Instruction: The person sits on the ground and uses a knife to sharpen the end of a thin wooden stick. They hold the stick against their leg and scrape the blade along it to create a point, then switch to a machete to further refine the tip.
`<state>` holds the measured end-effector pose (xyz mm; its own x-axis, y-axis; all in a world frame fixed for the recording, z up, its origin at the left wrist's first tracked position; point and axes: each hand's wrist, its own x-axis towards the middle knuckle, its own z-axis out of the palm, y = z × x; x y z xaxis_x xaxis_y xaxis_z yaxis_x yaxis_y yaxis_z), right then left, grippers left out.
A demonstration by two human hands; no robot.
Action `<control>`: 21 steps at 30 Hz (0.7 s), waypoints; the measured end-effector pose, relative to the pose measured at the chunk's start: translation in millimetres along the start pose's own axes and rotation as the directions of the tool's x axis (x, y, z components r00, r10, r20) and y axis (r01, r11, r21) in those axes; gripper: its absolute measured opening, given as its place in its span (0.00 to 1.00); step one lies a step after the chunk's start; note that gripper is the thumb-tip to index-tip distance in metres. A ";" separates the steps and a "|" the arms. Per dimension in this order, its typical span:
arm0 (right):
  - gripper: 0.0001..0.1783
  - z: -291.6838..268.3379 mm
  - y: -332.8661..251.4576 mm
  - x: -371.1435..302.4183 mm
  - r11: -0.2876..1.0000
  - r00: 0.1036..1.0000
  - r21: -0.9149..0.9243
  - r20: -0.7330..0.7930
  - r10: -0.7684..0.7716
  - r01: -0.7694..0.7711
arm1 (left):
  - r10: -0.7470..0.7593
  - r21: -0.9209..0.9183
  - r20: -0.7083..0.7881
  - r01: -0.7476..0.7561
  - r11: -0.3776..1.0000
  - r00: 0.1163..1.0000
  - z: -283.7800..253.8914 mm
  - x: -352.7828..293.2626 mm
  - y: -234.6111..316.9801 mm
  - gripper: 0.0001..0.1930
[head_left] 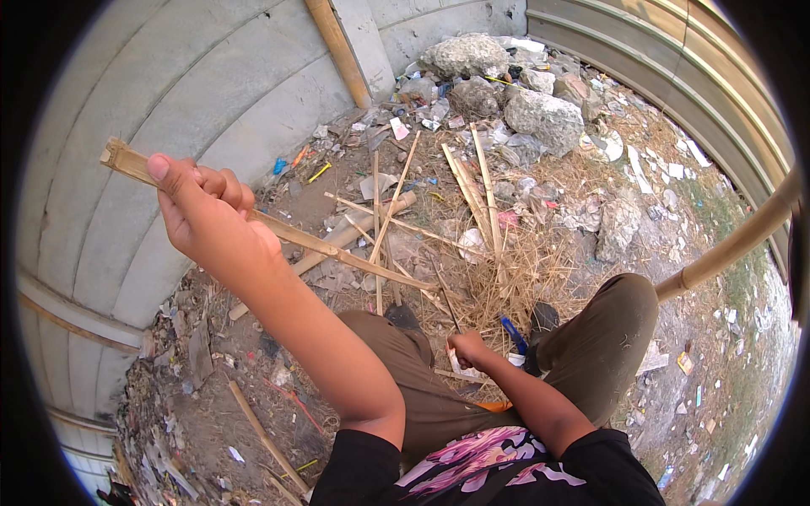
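Raised at the left, my left hand (pixel 207 198) is closed around a long split bamboo strip (pixel 337 251). One end of the strip sticks out past my thumb; the other slants down to the right, toward the ground between my feet. Low between my knees, my right hand (pixel 471 348) grips a knife (pixel 445 297) with a long, thin, dark blade pointing up and away from me. Part of a pale handle seems to show below the fist. The blade and the strip lie close together in the picture; whether they touch I cannot tell.
Several cut bamboo strips (pixel 472 198) and a thicker bamboo piece (pixel 337 234) lie ahead among straw-like shavings (pixel 515 282). A blue tool (pixel 513 335) rests by my right foot. Rocks (pixel 544 122), litter, a concrete wall (pixel 211 93) and a bamboo pole (pixel 734 240) surround me.
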<state>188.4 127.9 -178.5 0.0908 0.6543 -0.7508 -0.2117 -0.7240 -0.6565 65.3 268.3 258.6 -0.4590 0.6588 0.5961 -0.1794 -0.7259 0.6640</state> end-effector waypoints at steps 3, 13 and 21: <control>0.16 -45.7 43.2 38.5 0.943 0.975 -0.275 -0.170 0.141 -0.185 | -0.018 -0.067 0.034 0.020 0.998 0.999 -9.7 7.8 -2.7 0.25; 0.39 -63.0 78.8 69.1 0.650 0.969 -0.757 -0.102 -0.223 0.069 | -0.036 -0.275 0.174 0.084 0.958 0.984 -32.1 -8.0 21.0 0.21; 0.26 -80.1 48.4 24.9 0.702 0.686 -0.587 -0.702 -0.192 -0.404 | 0.308 -0.268 0.140 -0.264 0.927 0.941 -117.6 -31.0 121.8 0.20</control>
<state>258.4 91.7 -234.8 0.7862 0.4344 -0.4396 0.3855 -0.9006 -0.2006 -44.7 136.2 268.0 -0.3655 0.4236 0.8288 -0.2785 -0.8994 0.3369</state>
